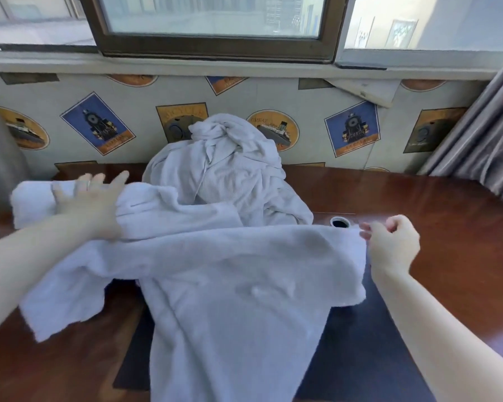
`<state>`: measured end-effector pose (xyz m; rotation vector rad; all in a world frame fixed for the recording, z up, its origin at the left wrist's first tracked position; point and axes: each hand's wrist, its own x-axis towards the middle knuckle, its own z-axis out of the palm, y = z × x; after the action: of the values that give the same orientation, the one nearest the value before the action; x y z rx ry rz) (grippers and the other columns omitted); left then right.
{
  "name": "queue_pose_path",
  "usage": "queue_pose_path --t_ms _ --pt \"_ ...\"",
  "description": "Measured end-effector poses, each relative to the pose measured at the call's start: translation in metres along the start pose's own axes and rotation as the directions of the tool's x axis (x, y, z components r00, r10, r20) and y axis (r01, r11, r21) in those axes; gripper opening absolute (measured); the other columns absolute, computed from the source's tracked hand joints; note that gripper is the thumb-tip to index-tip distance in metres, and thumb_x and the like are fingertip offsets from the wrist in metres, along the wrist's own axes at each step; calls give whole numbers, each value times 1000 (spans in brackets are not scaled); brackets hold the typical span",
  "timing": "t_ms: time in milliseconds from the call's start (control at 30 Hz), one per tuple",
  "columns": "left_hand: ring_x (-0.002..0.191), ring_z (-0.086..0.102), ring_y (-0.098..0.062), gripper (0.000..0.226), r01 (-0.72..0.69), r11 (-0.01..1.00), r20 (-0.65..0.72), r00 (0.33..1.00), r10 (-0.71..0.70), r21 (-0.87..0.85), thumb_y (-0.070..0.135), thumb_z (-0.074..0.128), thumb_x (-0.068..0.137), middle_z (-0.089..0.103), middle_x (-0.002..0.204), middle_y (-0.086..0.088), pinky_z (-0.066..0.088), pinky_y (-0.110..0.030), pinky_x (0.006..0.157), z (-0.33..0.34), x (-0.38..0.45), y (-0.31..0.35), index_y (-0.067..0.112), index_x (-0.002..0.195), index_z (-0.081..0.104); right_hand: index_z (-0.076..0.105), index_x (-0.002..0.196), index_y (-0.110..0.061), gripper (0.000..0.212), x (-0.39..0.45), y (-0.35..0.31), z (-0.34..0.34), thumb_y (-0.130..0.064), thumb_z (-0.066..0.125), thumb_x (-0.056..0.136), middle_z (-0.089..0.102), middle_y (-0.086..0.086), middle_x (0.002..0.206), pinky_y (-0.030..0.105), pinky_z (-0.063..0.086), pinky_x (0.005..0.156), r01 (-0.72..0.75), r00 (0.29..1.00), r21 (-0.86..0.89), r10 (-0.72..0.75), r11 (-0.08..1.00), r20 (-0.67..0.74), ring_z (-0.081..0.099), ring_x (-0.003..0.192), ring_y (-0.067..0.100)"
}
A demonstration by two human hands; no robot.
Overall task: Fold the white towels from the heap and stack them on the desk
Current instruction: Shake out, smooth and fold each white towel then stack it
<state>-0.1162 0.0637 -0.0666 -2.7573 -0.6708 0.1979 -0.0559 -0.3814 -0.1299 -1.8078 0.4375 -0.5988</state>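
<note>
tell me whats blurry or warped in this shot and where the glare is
Head view: the left hand and the spread towel are soft with blur; the window sill bows from wide-angle distortion; daylight leaves a sheen on the desk at right; the right hand is a bit sharper.

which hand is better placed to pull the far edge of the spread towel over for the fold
Right. The right hand already pinches the spread towel at its far right edge, while the left hand lies flat on the folded towel.
</note>
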Motion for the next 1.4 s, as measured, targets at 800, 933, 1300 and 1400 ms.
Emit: queue_pose_path --t_ms 800,933,1300,1400 --pt "146 9 -19 86 -609 630 226 608 761 -482 63 46 86 -2 162 10 21 -40 112 172 -132 171 47 151 -8 65 123 -17 48 -93 90 28 4 46 84 58 4 125 27 41 94 121 794 -574 269 810 545 53 118 25" --pt "136 36 -9 60 -530 436 153 493 856 -727 44 50 94 29 153 17 35 -28 107 147 -138 195 46 148 23 45 135 -21 58 -72 82 -12 1 51 81 36 11 144 42 30 102 -107 992 -756 120 646 -37 33 133 31" --pt "148 -8 -10 82 -717 571 59 601 797 -400 66 54 83 -6 159 18 14 -44 118 182 -129 196 46 150 11 65 83 -29 49 -206 133 -6 -19 90 41 62 -5 90 27 51 57 581 703 -678 141 451 697 64 80 20" --pt "147 0 -7 80 -702 605 43 639 768 -375 65 52 85 2 157 20 14 -47 117 183 -129 196 44 151 12 51 114 -20 43 -170 140 -15 2 55 77 48 3 99 35 37 65 582 650 -652 204 485 732 51 96 27"
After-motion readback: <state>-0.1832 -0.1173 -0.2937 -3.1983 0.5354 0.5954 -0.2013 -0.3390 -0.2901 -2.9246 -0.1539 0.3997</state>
